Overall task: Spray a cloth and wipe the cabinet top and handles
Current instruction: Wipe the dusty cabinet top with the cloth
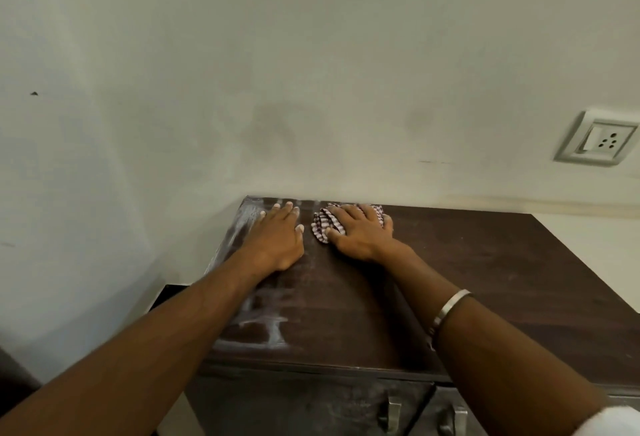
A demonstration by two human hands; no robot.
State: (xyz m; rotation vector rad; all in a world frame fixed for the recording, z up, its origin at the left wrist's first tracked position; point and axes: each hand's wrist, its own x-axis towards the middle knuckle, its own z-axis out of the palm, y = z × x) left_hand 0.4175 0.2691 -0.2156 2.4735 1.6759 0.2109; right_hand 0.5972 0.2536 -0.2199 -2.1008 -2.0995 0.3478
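Observation:
A dark brown cabinet top (pixel 485 279) stands against a pale wall, with whitish dust streaks along its left side. My right hand (pixel 360 233) presses flat on a crumpled striped cloth (pixel 323 224) near the back edge of the top. My left hand (pixel 277 238) rests palm down on the bare wood just left of the cloth, fingers spread, holding nothing. Two metal handles (pixel 391 413) (pixel 453 420) show on the cabinet front at the bottom. No spray bottle is in view.
A white wall socket (pixel 597 139) sits on the wall above the cabinet's right end. A narrow dark gap (pixel 166 297) lies between the cabinet's left side and the wall. A metal bangle (pixel 450 311) circles my right wrist.

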